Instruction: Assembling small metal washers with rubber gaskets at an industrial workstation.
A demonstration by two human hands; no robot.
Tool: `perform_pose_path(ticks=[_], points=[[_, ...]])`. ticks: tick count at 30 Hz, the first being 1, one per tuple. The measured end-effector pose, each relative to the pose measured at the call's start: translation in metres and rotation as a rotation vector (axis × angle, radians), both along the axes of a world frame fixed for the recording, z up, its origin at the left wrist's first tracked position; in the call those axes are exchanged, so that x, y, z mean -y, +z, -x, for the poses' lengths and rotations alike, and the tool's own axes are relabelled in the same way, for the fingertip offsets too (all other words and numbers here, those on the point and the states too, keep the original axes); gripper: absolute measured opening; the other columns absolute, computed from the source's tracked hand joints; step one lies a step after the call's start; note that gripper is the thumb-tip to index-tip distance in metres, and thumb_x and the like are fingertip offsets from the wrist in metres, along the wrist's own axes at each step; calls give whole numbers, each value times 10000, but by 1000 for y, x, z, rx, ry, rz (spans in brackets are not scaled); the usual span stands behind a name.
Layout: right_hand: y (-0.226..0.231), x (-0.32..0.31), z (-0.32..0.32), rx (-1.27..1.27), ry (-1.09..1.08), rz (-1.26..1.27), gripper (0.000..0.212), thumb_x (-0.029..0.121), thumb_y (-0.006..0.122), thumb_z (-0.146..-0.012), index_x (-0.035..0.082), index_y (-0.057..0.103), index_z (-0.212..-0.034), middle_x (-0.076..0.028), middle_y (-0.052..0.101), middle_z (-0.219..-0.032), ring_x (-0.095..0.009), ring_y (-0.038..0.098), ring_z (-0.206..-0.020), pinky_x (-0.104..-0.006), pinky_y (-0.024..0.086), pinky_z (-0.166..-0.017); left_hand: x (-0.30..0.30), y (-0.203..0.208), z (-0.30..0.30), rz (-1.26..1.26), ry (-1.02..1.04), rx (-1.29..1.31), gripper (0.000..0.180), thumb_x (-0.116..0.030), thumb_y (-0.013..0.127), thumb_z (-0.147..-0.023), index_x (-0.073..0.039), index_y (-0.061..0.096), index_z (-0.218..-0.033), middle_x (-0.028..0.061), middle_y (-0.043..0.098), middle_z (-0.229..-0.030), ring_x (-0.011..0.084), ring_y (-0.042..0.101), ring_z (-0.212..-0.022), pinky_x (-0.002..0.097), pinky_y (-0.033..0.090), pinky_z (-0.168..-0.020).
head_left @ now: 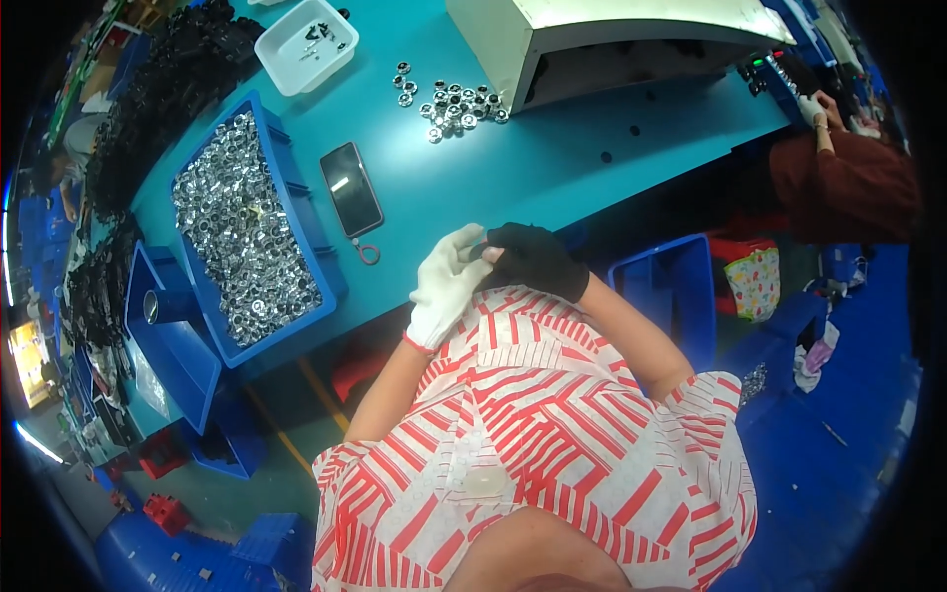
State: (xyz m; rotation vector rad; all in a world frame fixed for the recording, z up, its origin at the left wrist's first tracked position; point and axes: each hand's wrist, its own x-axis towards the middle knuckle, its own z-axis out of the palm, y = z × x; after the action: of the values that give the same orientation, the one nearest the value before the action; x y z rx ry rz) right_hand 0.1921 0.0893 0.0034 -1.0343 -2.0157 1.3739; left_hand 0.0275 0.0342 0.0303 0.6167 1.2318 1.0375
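Observation:
My left hand, in a white glove, meets my right hand, in a black glove with bare fingertips, just off the table's near edge. The fingers of both are closed and drawn together at the tips. Something small and dark may be between them, but the gloves hide what it is. Beyond them on the teal table lies a loose cluster of small shiny chrome round parts with dark centres. A dark phone with a red ring strap lies to the left of my hands.
Farther left, a blue bin is heaped with chrome parts. A white tray holds small dark pieces. A pale metal housing stands at the back, with black discs near it. Another person works at far right.

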Motion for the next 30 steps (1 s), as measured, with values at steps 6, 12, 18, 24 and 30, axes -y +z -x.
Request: perform_pose_path(ticks=[6, 12, 18, 24, 30], points=[[-4, 1, -2, -164, -13, 597, 229, 204, 590, -883, 15, 634, -1004, -91, 655, -779, -194, 630, -739, -303, 491, -703, -2, 8, 6, 20, -79, 71, 504, 118, 531, -797, 109, 375, -1276, 170, 570, -1125, 189, 601, -992, 246, 491, -813], [-4, 6, -1, -123, -55, 243, 284, 202, 602, -879, 34, 586, -1108, -99, 629, -962, -186, 614, -841, -299, 493, -760, 0, -19, 10, 99, -30, 228, 385, -115, 531, -876, 78, 486, -1207, 127, 585, -1074, 145, 598, -888, 244, 522, -745], [-17, 6, -8, -147, 103, 177, 485, 82, 674, -800, 90, 495, -1250, -85, 517, -1129, -187, 563, -992, -308, 481, -816, 2, -18, 5, 161, 103, 424, 413, -128, 537, -876, 99, 468, -1214, 152, 546, -1073, 211, 601, -909, 313, 552, -779], [-20, 2, -9, -258, 150, 310, 471, 54, 687, -775, 81, 516, -1212, -79, 520, -1107, -196, 559, -991, -311, 480, -819, -3, -18, 10, 124, -21, 468, 402, -117, 488, -897, 69, 435, -1250, 158, 535, -1049, 224, 579, -959, 347, 539, -822], [-3, 8, -1, -20, 47, -217, 425, 195, 686, -782, 99, 536, -1168, -105, 550, -1061, -253, 570, -984, -365, 481, -833, -1, -25, 1, 164, -10, 258, 363, -115, 470, -915, 32, 463, -1247, 98, 549, -982, 139, 574, -828, 266, 522, -755]])
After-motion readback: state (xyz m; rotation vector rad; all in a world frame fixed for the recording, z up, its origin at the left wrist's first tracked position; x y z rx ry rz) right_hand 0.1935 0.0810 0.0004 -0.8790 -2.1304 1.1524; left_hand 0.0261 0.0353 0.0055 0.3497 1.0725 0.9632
